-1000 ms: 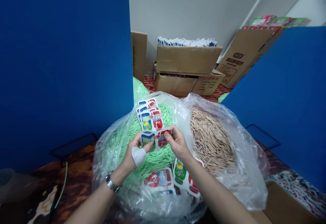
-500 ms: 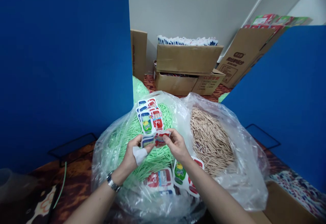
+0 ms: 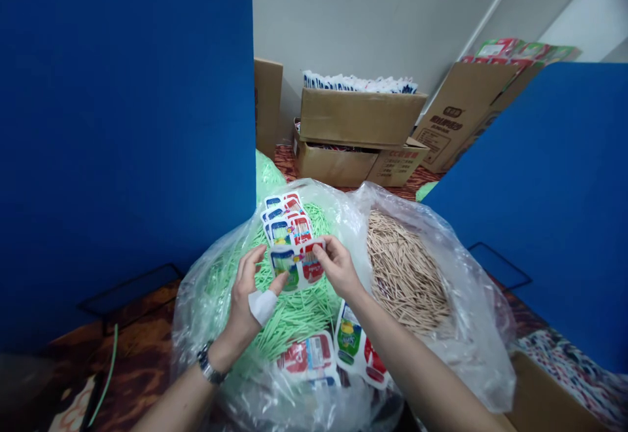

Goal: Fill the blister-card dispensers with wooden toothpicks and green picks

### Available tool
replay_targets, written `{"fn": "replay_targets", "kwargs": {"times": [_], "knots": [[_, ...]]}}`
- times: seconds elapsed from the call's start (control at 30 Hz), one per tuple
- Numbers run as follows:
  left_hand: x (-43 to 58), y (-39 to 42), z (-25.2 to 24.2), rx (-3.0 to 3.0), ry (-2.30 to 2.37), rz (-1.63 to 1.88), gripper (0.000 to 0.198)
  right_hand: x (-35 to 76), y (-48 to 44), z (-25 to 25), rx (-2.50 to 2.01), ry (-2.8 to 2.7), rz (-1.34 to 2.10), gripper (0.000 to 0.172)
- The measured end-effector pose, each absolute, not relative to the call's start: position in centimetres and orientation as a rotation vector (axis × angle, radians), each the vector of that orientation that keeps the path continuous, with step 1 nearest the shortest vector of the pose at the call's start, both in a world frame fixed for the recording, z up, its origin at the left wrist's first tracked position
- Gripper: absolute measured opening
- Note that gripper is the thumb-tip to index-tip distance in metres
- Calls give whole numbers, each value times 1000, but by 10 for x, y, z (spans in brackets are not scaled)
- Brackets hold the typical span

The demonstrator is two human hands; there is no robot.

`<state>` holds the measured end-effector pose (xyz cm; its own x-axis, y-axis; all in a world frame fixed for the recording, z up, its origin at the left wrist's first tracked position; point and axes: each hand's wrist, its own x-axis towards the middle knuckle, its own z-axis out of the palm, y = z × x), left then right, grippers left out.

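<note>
My right hand (image 3: 340,267) pinches the right end of a jar-shaped green and red candy packet (image 3: 284,260), thumb on its face. At its left side my left hand (image 3: 248,291) has fingers and thumb apart, the thumb tip overlapping the packet's lower edge; whether it touches I cannot tell. A white wrap covers the base of that thumb, and a metal watch (image 3: 210,364) is on the wrist. Just behind lies a stack of similar packets (image 3: 284,213) on thin green sticks (image 3: 299,321) in a clear plastic bag. More packets (image 3: 349,334) lie nearer me, partly behind my right forearm.
To the right, a second clear bag holds tan sticks (image 3: 407,268). Filled cardboard boxes (image 3: 360,118) are stacked at the back, with another tall carton (image 3: 461,108) at right. Blue panels (image 3: 127,105) flank both sides. An open box (image 3: 549,393) stands at lower right.
The packet has tilted up to show its front. My left hand has opened and drawn back left from it, while my right hand keeps its pinch.
</note>
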<state>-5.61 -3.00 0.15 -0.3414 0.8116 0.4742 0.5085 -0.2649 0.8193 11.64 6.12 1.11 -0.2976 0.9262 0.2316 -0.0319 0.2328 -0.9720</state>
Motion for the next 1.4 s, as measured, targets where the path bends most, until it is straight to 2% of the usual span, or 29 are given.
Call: {"fn": "replay_targets", "kwargs": {"times": [0.07,0.13,0.27,0.33,0.43,0.57,0.67,0.83,0.9,1.17,1.4], "knots": [[-60,-30,7,1899,1743,1638,48,105,90,9,-920,-1533,1141,24],[-63,-30,11,2194,1629,1467,37,95,117,3,-1031,-1605,970,29],[-62,-26,12,2539,1473,766,29,90,140,-9,-1162,-1762,625,49],[-60,-21,11,2595,1462,476,29,97,131,-10,-1131,-1813,607,50],[-57,-13,10,2635,1403,261,28,118,99,-4,-1076,-1910,627,42],[-56,-5,10,2659,1293,218,32,172,54,-1,-1214,-2110,532,26],[-53,-2,10,2680,1231,215,31,224,25,-13,-1462,-2235,475,23],[-40,-10,10,2728,1147,210,31,280,-6,-44,-1835,-2335,359,51],[-35,-17,11,2731,1148,219,32,287,-8,-51,-1905,-2315,392,50],[-36,-66,12,2652,1251,372,36,294,3,-56,-1673,-2199,510,19],[-20,-93,10,2544,1198,403,35,298,8,-54,-1670,-2163,446,21]]}}
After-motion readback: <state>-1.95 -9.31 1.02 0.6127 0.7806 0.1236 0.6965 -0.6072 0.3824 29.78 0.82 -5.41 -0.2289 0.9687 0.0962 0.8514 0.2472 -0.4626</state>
